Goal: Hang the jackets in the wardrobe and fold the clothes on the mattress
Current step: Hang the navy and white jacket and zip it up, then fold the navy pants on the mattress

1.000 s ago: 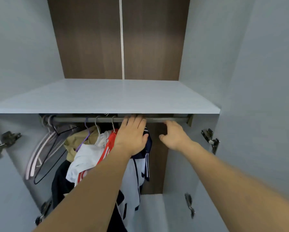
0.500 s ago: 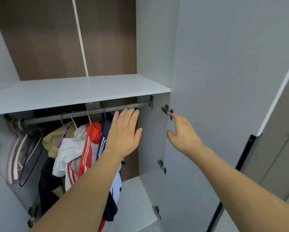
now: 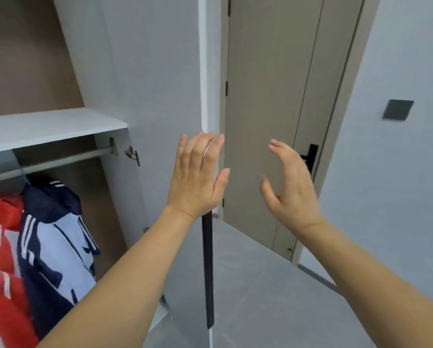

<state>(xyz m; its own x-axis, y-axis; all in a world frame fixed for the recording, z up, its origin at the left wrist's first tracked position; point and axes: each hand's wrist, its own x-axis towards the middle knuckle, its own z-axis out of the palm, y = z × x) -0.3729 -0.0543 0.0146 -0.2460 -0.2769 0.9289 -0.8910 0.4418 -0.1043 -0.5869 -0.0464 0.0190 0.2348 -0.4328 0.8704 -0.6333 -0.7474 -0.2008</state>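
Note:
The wardrobe stands open at the left, with a grey rail (image 3: 59, 160) under a white shelf (image 3: 47, 126). On the rail hang a navy and white striped jacket (image 3: 57, 234) and a red and white jacket (image 3: 2, 259). My left hand (image 3: 197, 177) is raised with straight fingers in front of the edge of the open wardrobe door (image 3: 160, 96), above its black handle strip (image 3: 207, 272). My right hand (image 3: 290, 187) is raised to the right of the door edge, fingers loosely bent, holding nothing. The mattress is out of view.
A beige room door (image 3: 273, 96) with a black handle (image 3: 310, 156) stands behind the hands. A dark wall switch (image 3: 397, 109) sits on the grey wall at the right. Grey floor (image 3: 260, 297) lies below.
The view has swung right, away from the rail. Both hands have left the hanging jackets and moved right to the edge of the open wardrobe door.

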